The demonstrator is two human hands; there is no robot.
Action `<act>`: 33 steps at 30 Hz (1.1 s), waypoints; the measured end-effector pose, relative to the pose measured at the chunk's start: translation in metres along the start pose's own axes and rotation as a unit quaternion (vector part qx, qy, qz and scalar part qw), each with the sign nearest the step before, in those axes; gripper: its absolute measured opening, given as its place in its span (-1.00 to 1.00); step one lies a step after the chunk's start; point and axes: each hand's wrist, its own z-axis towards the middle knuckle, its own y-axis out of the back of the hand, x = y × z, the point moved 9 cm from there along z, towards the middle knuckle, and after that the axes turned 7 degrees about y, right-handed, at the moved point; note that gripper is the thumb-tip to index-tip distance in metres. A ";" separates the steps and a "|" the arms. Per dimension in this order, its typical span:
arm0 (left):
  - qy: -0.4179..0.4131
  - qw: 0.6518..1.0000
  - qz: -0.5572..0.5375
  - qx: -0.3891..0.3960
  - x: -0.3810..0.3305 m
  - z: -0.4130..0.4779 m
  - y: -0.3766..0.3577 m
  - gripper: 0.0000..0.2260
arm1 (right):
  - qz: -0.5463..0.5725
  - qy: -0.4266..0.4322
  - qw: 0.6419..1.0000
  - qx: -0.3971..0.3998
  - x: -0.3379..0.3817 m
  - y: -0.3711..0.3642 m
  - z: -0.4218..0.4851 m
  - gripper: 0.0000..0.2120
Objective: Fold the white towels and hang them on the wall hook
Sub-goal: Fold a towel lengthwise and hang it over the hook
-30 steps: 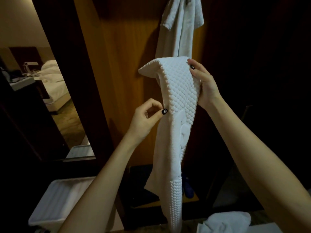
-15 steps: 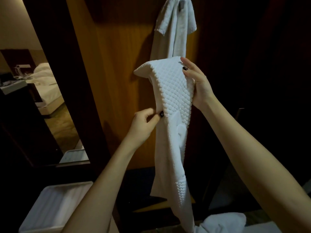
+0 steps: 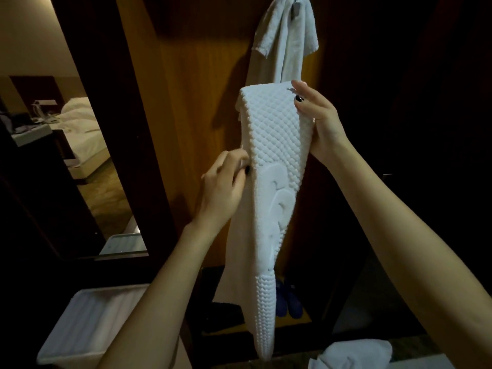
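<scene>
the room was dim, with a brown wooden wall in front and a tall mirror at the left that showed a bed. a white towel hung from a wall hook near the top edge of the wall.

just below it, the right hand was closed on the top right corner of a bumpy white towel. its thumb lay on the front and the other fingers were hidden behind the cloth. the towel was folded long and thin, and it hung straight down in the air in front of the wall.

the left hand pinched the towel's left edge lower down, with the fingers curled in tight.

a white tub sat at the bottom left. one more white towel lay in a soft heap at the bottom right. blue shoes sat on the low shelf behind the hanging towel.
</scene>
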 end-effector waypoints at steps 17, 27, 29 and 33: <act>0.209 0.906 -0.350 0.111 0.054 -0.009 -0.032 -0.83 | -0.137 0.043 0.988 -0.049 0.007 -0.011 0.003 -0.76; 0.211 0.885 -0.389 0.142 0.038 0.007 -0.040 -0.88 | -0.098 -0.132 0.986 -0.001 -0.046 0.016 -0.017 -0.53; 0.215 0.884 -0.394 0.134 0.035 0.006 -0.042 -0.86 | -0.108 -0.130 0.984 -0.059 -0.056 0.032 -0.041 -0.52; 0.219 0.877 -0.408 0.127 0.034 0.003 -0.046 -0.82 | -0.175 -0.085 0.981 -0.030 -0.062 0.034 -0.073 -0.44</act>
